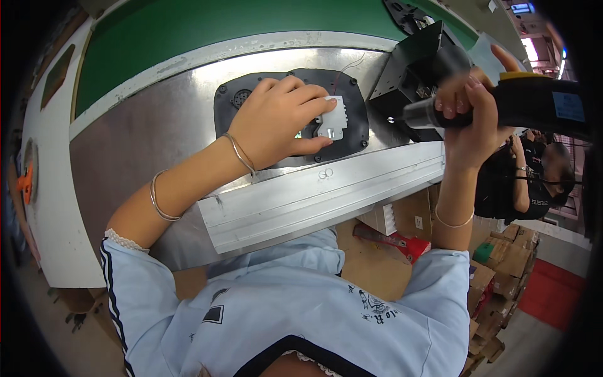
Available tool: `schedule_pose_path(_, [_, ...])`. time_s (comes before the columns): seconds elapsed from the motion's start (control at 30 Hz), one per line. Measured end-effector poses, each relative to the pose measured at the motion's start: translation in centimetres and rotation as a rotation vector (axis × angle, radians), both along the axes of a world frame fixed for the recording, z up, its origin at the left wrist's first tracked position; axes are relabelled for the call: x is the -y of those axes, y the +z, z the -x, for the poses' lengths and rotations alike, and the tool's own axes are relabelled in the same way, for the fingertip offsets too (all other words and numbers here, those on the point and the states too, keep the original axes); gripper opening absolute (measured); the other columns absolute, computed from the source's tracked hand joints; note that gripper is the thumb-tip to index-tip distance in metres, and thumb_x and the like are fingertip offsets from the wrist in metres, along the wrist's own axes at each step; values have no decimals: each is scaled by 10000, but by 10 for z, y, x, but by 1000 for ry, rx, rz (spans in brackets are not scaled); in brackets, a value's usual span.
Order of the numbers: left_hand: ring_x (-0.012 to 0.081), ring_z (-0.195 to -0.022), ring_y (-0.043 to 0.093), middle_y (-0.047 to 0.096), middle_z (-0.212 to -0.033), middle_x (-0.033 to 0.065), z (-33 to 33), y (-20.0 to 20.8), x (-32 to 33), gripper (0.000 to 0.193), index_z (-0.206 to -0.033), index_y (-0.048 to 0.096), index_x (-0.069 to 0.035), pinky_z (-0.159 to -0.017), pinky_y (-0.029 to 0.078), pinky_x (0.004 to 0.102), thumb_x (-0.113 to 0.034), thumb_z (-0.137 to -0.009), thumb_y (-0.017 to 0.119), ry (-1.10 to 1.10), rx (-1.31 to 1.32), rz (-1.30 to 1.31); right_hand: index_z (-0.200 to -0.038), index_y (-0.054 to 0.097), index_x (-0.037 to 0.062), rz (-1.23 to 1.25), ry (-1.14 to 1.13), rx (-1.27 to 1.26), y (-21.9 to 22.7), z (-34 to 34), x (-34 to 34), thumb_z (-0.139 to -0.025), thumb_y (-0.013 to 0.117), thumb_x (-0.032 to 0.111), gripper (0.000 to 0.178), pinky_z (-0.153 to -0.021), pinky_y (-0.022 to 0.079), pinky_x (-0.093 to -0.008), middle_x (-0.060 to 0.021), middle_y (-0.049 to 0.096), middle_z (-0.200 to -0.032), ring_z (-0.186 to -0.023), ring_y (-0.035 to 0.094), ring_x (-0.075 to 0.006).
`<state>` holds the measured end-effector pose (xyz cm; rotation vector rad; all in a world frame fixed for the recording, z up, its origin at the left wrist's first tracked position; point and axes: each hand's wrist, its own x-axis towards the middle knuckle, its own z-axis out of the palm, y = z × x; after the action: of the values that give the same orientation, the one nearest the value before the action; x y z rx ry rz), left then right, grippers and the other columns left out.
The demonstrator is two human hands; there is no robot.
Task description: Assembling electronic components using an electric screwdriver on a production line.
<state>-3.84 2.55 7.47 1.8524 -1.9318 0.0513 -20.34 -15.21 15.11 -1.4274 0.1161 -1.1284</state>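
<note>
My left hand reaches over a black plastic panel lying on the metal work surface. Thumb and fingers close on the edges of a white plastic block with ribbed sides, which sits on the panel's right half. A thin wire rises from the panel's far edge. To the right, my right hand is wrapped round a black power screwdriver with a yellow patch. The tool is held sideways, its tip pointing left, apart from the panel. A small shiny piece, apparently a screw, shows at its tip. Motion blurs part of that hand.
A black open metal box stands right of the panel. A pale metal rail runs along the near edge, and a green mat lies beyond. Cardboard boxes are stacked low at right. Another person sits farther right.
</note>
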Motion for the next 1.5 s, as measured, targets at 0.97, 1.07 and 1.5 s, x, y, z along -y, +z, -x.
schedule_pose_path(0.97, [186,-1031,553,618,-1107,-16,-9,-7,-12,449,-1099,633,-142,-858,419,347,-414,-751,715,-29,-58,81,-1187,457,-25,66,63,-74,3,-49,-40,-834,528,-28,360,-439,390,-300,-40,410,-586,-444,420,-143])
schedule_pose_path(1.07, [190,-1031,554,618,-1119,-11,-8,-7,-14,444,-1096,635,-133,-857,420,348,-403,-753,717,-33,-77,82,-1105,488,-7,93,55,110,16,-12,-14,-823,530,-60,290,-421,415,-295,-59,459,-593,-430,451,-140])
schedule_pose_path(1.5, [200,-1021,557,620,-1126,6,-11,-2,-16,454,-1113,639,-120,-860,428,348,-387,-755,721,-53,-67,73,-1025,509,50,119,-172,-47,19,19,19,-814,539,-29,228,-517,396,-320,-39,416,-594,-478,433,-154])
